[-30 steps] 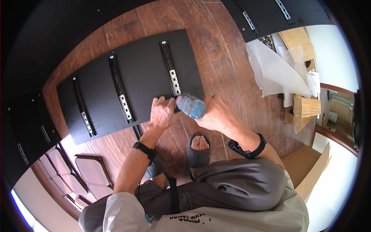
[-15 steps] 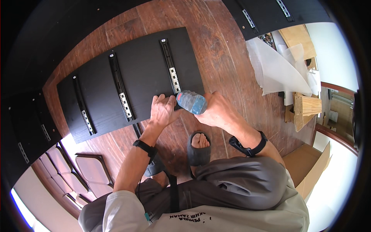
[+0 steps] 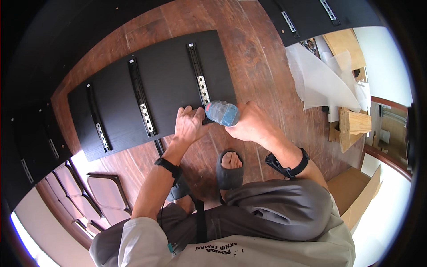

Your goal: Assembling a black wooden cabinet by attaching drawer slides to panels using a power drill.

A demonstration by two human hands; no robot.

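Observation:
A black panel lies flat on the wooden floor with three drawer rails fixed across it. My right hand grips a blue cordless screwdriver, its nose pointing down at the near end of the right-hand rail. My left hand rests on the panel's near edge, right beside the tool, fingers spread against the rail end. What the tool tip touches is hidden by the tool body and my hands.
Another black panel with rails lies at the top right. White wrapping sheets, wooden blocks and a cardboard box sit to the right. More dark panels are at the left. My sandalled foot is below the hands.
Both hands and the screwdriver stay at the same rail end; my right hand has shifted very slightly.

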